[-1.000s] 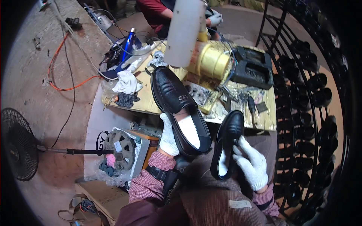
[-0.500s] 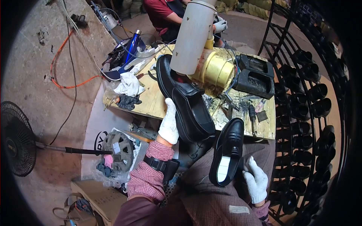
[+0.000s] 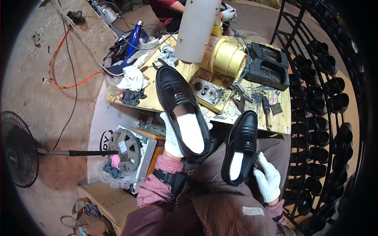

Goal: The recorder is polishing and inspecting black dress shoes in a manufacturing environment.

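Observation:
My left hand (image 3: 169, 135), in a white knit glove, is closed round a black leather loafer (image 3: 172, 82) from below and its left side. Light falls on the pale insole of this shoe, which is held above the table's near edge. On my lap, toe pointing away, rests a second black loafer (image 3: 245, 129). My right hand (image 3: 268, 179), also gloved in white, lies beside that shoe's heel with fingers apart and nothing in them. Over the held loafer's far side hangs a pale grey pipe (image 3: 197, 33), apart from the shoe.
A wooden table (image 3: 147, 100) carries a yellow cylindrical housing (image 3: 226, 59), a knobbed control box (image 3: 205, 91), black trays (image 3: 269, 74) and a screwdriver (image 3: 266, 110). Shoe racks (image 3: 315, 129) stand right, a fan (image 3: 17, 149) left. Another person's gloved hand (image 3: 228, 13) shows at the back.
My left hand has drawn the loafer out from under the pipe, toward me, and tilted it so the insole shows. The control box has come into sight. My right hand has barely moved.

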Demonstrator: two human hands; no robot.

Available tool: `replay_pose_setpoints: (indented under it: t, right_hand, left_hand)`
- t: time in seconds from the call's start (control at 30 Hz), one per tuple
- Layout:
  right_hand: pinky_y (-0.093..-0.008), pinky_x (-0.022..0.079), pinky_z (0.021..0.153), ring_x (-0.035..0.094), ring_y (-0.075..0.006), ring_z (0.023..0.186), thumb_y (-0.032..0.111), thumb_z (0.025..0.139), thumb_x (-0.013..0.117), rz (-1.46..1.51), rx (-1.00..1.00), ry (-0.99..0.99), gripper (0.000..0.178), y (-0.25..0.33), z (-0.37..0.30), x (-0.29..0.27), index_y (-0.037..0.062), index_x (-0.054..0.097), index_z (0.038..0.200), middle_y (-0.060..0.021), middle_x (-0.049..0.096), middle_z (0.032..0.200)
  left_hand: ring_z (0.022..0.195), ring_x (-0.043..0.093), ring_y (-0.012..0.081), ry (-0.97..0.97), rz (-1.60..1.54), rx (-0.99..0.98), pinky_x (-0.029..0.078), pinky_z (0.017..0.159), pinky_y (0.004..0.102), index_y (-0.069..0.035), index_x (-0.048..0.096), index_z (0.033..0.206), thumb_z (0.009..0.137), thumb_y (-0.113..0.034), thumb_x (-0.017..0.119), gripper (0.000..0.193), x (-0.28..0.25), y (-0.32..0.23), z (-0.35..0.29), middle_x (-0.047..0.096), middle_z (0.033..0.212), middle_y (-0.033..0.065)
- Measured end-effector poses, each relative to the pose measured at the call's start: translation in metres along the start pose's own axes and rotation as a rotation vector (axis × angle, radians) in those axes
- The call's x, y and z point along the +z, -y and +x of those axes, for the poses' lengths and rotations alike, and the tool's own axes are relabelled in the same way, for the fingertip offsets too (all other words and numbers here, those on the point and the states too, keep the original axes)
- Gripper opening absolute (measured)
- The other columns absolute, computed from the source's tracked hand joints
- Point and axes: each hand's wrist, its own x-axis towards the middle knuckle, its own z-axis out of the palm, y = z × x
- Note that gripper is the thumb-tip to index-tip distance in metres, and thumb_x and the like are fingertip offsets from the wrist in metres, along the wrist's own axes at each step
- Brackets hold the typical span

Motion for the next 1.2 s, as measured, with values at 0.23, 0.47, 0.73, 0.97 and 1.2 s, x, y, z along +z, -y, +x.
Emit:
replay_pose_setpoints:
  t: [0.23,0.47,0.73,0.97,1.2]
  right_hand:
    - [-0.0396,0.057,0.086,0.073,-0.0324,0.095,0.011,0.090,0.070,0.001,0.018,-0.010,0.058,0.001,-0.001,-0.001,0.0047,0.058,0.146,-0.0194,0.073,0.106]
    - [-0.0393,0.058,0.086,0.073,-0.0320,0.095,0.012,0.090,0.070,0.021,0.020,-0.023,0.056,-0.002,0.003,0.002,0.0051,0.060,0.145,-0.0198,0.073,0.106]
    - [-0.0392,0.058,0.084,0.073,-0.0325,0.092,0.015,0.089,0.071,-0.014,0.016,0.013,0.057,0.000,0.010,0.000,0.0049,0.060,0.144,-0.0194,0.073,0.104]
    - [-0.0408,0.059,0.078,0.074,-0.0352,0.087,0.019,0.081,0.081,-0.010,-0.254,0.053,0.059,0.000,0.016,0.000,-0.0002,0.066,0.134,-0.0218,0.074,0.110]
    - [-0.0391,0.058,0.075,0.076,-0.0350,0.094,0.023,0.081,0.082,-0.115,-0.465,0.048,0.055,0.011,0.021,0.001,0.0003,0.068,0.129,-0.0238,0.072,0.119]
  left_hand:
    - [0.120,0.063,0.0394,-0.039,-0.128,0.131,0.049,0.109,0.0579,-0.007,0.047,0.148,0.100,-0.076,0.037,0.085,-0.012,0.001,0.037,0.061,0.138,0.0180]
    - [0.134,0.055,0.0331,-0.142,0.127,0.239,0.042,0.118,0.0464,-0.010,0.044,0.154,0.101,-0.072,0.040,0.082,0.007,-0.004,0.056,0.055,0.150,0.0103]
    - [0.134,0.053,0.0220,-0.283,0.290,0.284,0.043,0.116,0.0351,-0.015,0.041,0.158,0.106,-0.064,0.041,0.072,0.036,-0.017,0.068,0.052,0.153,0.0024]
    - [0.145,0.045,0.0309,-0.367,0.357,0.429,0.036,0.124,0.0455,-0.019,0.035,0.162,0.103,-0.071,0.039,0.079,0.021,-0.061,0.076,0.042,0.163,0.0084]
    - [0.144,0.046,0.0292,-0.262,0.238,0.498,0.035,0.123,0.0447,-0.020,0.039,0.160,0.103,-0.069,0.039,0.075,0.015,-0.073,0.048,0.045,0.161,0.0040]
